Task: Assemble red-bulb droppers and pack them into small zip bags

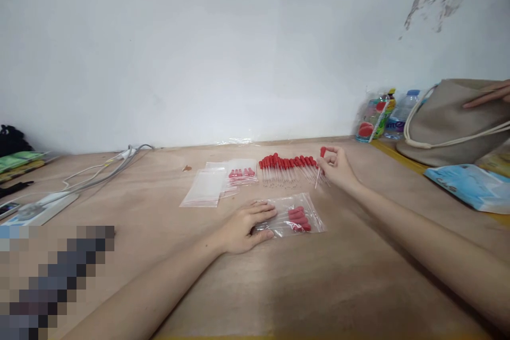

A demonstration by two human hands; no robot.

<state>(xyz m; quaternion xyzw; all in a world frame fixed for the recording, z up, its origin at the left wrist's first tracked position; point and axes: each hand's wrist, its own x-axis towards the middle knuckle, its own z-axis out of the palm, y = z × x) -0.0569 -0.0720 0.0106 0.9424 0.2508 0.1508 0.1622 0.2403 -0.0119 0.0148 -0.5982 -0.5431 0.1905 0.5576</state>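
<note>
My left hand (247,224) lies with fingers stretched out on the left end of a clear zip bag (316,218). Inside the bag are several droppers with red bulbs (298,219), bulbs toward the right. Between thumb and fingers, my right hand (337,166) pinches a single dropper (323,152) by its red bulb, its thin clear stem pointing down. Just left of that hand lies a row of droppers (285,163), red bulbs toward the wall. Another bag of droppers (241,172) rests behind my left hand, next to flat zip bags (205,187).
A power strip (43,210) with cables lies on the left of the wooden table (247,297). At the right stand bottles (404,111) and a grey bag (450,117), touched by another person's hand (490,94). A blue packet (470,186) lies in front of them.
</note>
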